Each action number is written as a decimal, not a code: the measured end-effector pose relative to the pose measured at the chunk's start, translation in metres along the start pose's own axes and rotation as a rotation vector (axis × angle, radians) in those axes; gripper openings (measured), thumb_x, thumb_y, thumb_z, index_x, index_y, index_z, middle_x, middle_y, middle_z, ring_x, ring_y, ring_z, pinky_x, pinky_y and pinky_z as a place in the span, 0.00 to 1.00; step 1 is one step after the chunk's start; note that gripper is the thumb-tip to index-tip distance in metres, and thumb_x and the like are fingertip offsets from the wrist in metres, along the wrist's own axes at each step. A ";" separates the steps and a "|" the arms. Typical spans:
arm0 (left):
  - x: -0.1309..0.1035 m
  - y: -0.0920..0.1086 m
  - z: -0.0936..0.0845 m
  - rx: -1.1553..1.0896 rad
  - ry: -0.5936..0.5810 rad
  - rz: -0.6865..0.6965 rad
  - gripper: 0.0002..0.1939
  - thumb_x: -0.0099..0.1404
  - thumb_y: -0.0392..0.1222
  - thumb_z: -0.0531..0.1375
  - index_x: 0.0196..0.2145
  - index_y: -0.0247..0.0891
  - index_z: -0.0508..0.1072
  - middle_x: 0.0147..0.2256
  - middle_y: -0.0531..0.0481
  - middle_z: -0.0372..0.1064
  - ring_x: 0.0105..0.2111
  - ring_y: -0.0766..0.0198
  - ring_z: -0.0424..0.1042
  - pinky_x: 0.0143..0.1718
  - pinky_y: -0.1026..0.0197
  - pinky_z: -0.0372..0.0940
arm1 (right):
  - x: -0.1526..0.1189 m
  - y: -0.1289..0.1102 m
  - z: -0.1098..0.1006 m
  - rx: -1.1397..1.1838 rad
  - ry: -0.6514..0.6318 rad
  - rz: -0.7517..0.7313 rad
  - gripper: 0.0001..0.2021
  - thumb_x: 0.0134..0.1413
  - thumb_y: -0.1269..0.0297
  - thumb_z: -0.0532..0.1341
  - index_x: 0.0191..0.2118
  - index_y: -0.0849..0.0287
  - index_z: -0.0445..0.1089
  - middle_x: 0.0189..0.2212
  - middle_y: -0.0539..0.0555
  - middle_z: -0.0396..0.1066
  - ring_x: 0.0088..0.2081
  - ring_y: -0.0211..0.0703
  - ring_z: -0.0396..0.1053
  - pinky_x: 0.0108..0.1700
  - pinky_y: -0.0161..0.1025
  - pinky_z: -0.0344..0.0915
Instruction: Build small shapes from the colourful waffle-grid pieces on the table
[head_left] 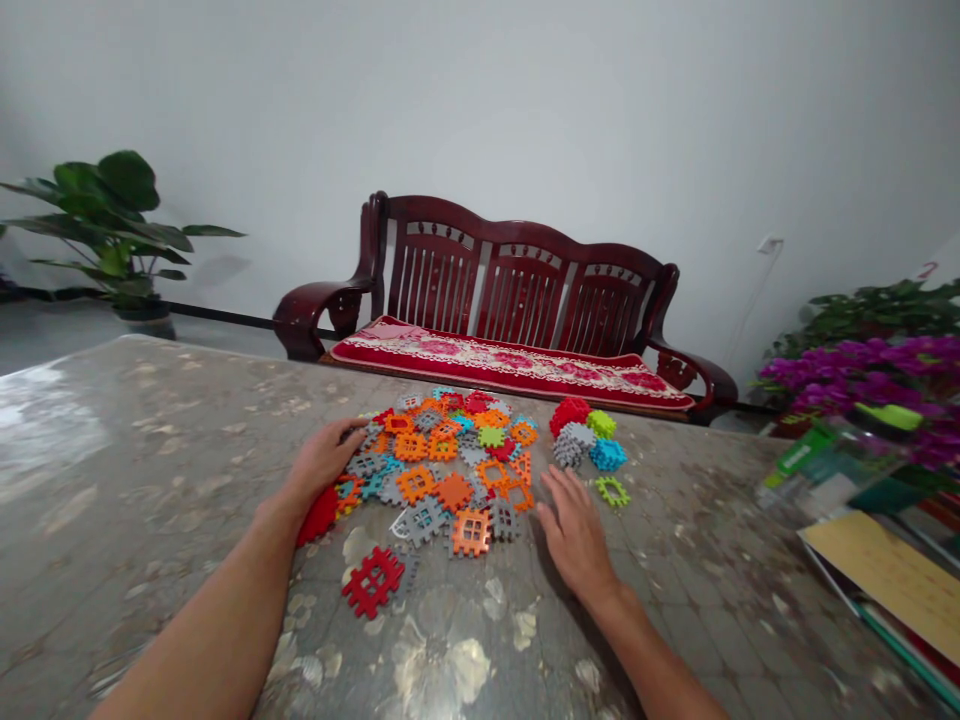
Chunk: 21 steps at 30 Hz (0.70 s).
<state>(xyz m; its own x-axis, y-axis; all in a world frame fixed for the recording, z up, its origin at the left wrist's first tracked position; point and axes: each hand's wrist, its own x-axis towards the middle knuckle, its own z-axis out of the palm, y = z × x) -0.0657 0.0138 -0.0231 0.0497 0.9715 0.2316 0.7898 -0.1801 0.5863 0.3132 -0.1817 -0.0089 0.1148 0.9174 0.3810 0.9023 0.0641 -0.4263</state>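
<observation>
A loose pile of interlocking plastic pieces in orange, grey, red and blue (pixel 454 491) covers the middle of the table. My left hand (pixel 324 462) rests at the pile's left edge, fingers apart, touching grey pieces; a red piece (pixel 319 515) lies by its wrist. My right hand (pixel 574 525) is just right of the pile, fingers spread, holding nothing. Beyond it stand small stacks: red (pixel 570 414), grey (pixel 575 444), green (pixel 601 423) and blue (pixel 608 456). A green ring-like piece (pixel 613 491) lies nearby. Nearer me is a red window piece (pixel 374 582).
The patterned table (pixel 187 430) spans the foreground. At the right are a clear bottle with a green lid (pixel 862 465), papers and books (pixel 892 575), and purple flowers (pixel 877 380). A wooden bench (pixel 517 280) stands behind; a potted plant (pixel 120 240) is at left.
</observation>
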 end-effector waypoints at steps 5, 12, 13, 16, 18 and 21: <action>0.000 0.001 0.000 -0.014 -0.004 0.004 0.26 0.64 0.53 0.51 0.52 0.40 0.77 0.48 0.45 0.78 0.47 0.53 0.74 0.51 0.56 0.67 | -0.002 0.034 -0.003 -0.182 -0.037 0.000 0.23 0.64 0.61 0.50 0.60 0.62 0.67 0.63 0.60 0.64 0.66 0.56 0.57 0.68 0.57 0.52; 0.001 -0.002 0.001 -0.017 -0.002 0.020 0.27 0.64 0.53 0.51 0.53 0.39 0.77 0.49 0.44 0.77 0.47 0.51 0.74 0.52 0.54 0.66 | -0.003 0.055 0.002 -0.232 0.033 0.031 0.22 0.63 0.66 0.49 0.56 0.64 0.71 0.58 0.62 0.69 0.61 0.54 0.64 0.65 0.54 0.57; 0.001 -0.003 0.002 -0.012 0.001 0.019 0.27 0.64 0.53 0.51 0.53 0.39 0.77 0.49 0.44 0.77 0.47 0.51 0.74 0.52 0.54 0.66 | -0.003 0.057 0.001 -0.228 0.046 0.037 0.21 0.63 0.66 0.49 0.55 0.65 0.72 0.58 0.63 0.69 0.61 0.54 0.64 0.65 0.54 0.58; 0.002 -0.005 0.003 -0.001 0.005 0.011 0.26 0.64 0.52 0.51 0.53 0.40 0.76 0.49 0.44 0.77 0.47 0.52 0.74 0.51 0.54 0.66 | -0.002 0.060 -0.002 -0.209 0.089 0.028 0.21 0.63 0.66 0.49 0.54 0.65 0.72 0.57 0.64 0.70 0.60 0.54 0.65 0.64 0.54 0.59; 0.002 -0.006 0.003 -0.004 0.006 0.009 0.25 0.64 0.51 0.51 0.53 0.41 0.77 0.48 0.45 0.77 0.46 0.52 0.75 0.51 0.55 0.66 | -0.001 0.060 -0.002 -0.201 0.104 0.013 0.20 0.63 0.66 0.49 0.53 0.63 0.73 0.55 0.63 0.71 0.59 0.53 0.66 0.63 0.54 0.60; 0.001 -0.006 0.004 -0.006 0.016 0.005 0.25 0.63 0.52 0.52 0.52 0.41 0.77 0.46 0.46 0.78 0.45 0.53 0.75 0.48 0.56 0.68 | 0.001 0.060 0.000 -0.184 0.088 0.009 0.20 0.64 0.66 0.49 0.52 0.62 0.73 0.53 0.62 0.73 0.57 0.52 0.68 0.63 0.52 0.61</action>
<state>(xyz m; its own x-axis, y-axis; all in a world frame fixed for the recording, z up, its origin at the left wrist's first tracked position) -0.0679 0.0167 -0.0289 0.0436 0.9681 0.2469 0.7859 -0.1858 0.5898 0.3669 -0.1766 -0.0342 0.1514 0.8792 0.4517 0.9609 -0.0237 -0.2760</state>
